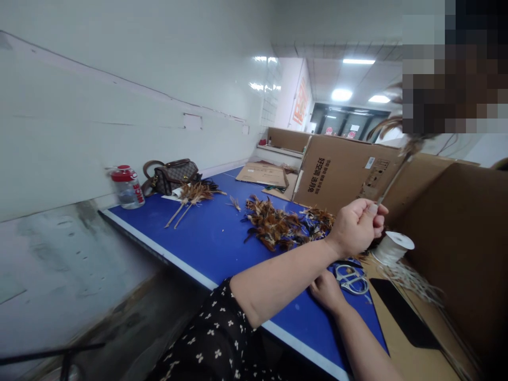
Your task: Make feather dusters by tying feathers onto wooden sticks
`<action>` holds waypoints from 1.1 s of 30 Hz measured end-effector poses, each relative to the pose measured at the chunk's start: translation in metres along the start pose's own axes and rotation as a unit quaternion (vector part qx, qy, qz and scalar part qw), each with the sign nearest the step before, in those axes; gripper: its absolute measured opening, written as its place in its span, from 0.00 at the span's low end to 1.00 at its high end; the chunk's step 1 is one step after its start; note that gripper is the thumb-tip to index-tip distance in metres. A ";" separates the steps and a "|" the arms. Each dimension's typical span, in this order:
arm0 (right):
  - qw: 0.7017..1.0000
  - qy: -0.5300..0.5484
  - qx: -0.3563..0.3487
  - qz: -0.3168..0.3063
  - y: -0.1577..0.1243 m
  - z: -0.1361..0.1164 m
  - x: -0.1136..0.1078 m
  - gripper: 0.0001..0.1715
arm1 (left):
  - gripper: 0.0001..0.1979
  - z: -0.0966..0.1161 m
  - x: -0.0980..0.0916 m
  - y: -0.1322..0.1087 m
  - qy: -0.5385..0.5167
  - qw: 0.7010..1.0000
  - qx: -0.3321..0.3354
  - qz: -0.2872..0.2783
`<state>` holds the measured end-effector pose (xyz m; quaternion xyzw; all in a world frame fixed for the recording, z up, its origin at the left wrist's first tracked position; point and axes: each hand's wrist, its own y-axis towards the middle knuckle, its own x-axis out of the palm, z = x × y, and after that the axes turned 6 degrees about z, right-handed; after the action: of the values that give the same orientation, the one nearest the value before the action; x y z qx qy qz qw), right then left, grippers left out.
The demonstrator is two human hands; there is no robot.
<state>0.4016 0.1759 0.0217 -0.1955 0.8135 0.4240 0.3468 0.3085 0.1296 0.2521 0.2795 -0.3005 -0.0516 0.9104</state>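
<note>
My left hand is raised, closed in a pinch round the lower end of a thin feathered stick. The stick slants up to the right, and brown feathers show near its top, partly covered by a pixelated patch. Below my left forearm, my right hand rests low over the blue table, its fingers mostly hidden. Scissors with metal handles lie just right of it. A loose heap of brown and black feathers spreads behind my left arm. Two finished-looking feathered sticks lie farther left.
On the blue table stand a red-lidded bottle and a checkered handbag by the wall. A large cardboard box stands behind. At right are a white ribbon spool, a black flat object and cardboard.
</note>
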 end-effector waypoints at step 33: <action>0.997 -0.056 -0.042 0.016 -0.010 0.084 0.029 0.19 | 0.27 0.079 -0.257 -0.151 0.234 0.892 -0.015 0.388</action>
<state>0.4213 0.2389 -0.0379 -0.1730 0.7775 0.4731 0.3765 0.0655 0.0330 0.0900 0.1309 -0.1627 0.3677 0.9062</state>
